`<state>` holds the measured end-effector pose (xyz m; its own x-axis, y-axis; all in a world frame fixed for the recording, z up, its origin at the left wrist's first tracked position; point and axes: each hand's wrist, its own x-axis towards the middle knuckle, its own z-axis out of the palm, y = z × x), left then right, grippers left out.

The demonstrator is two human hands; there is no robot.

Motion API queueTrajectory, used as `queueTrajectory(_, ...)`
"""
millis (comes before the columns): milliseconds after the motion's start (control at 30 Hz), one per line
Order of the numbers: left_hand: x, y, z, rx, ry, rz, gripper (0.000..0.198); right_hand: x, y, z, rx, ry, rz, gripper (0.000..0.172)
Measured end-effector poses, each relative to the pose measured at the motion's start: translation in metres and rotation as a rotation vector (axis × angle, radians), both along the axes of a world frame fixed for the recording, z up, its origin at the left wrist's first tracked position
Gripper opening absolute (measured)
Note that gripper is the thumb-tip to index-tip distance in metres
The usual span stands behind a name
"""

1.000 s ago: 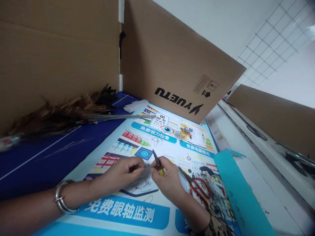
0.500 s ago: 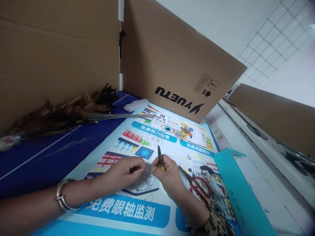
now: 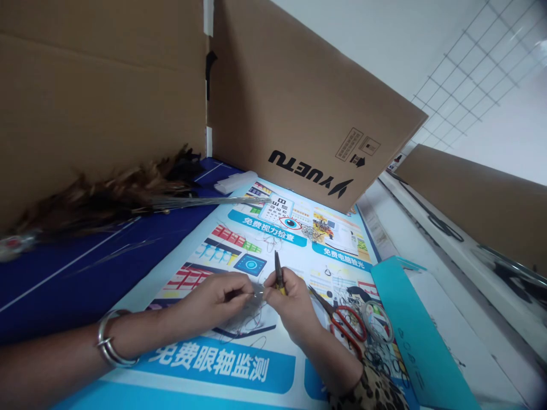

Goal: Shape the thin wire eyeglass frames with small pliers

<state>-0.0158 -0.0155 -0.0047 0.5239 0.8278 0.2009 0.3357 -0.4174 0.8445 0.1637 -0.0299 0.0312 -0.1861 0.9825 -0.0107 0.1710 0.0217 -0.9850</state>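
Observation:
My left hand (image 3: 228, 297) is closed in a pinch at the middle of the printed sheet; whatever lies between its fingertips is too small to name. Close by on its right, my right hand (image 3: 293, 302) is wrapped round a pair of pliers (image 3: 278, 273) with a dark pointed nose and yellow on the handle. The nose points up and away, and the rest is hidden in the palm. The right thumb and forefinger come together near the left fingertips. Under the hands lie fine loose wires or threads (image 3: 250, 324) on the sheet.
Red-handled scissors (image 3: 348, 324) lie right of my right hand, beside a clear round spool (image 3: 378, 322) and tangled small rings. A teal box (image 3: 421, 330) stands further right. Feathers (image 3: 106, 196) and a bundle of thin wires (image 3: 213, 200) lie left. Cardboard panels (image 3: 299, 102) wall the back.

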Motion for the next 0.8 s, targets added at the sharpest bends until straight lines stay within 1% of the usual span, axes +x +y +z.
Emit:
queueTrajectory(233, 0.0001, -0.0001, -0.0001, -0.007, 0.002, -0.003, 0.014, -0.0012, -0.0001, 0.0032, 0.03, -0.049, -0.024, 0.006)
queueTrajectory(567, 0.0, 0.0006, -0.0018, -0.015, 0.008, 0.007, 0.014, -0.0055, -0.0044, -0.0008, 0.13, -0.279, -0.064, 0.008)
queueTrajectory(800, 0.001, 0.0009, -0.0014, -0.03, -0.006, 0.014, 0.014, -0.0052, -0.0078, 0.001, 0.181, -0.336, -0.022, 0.01)
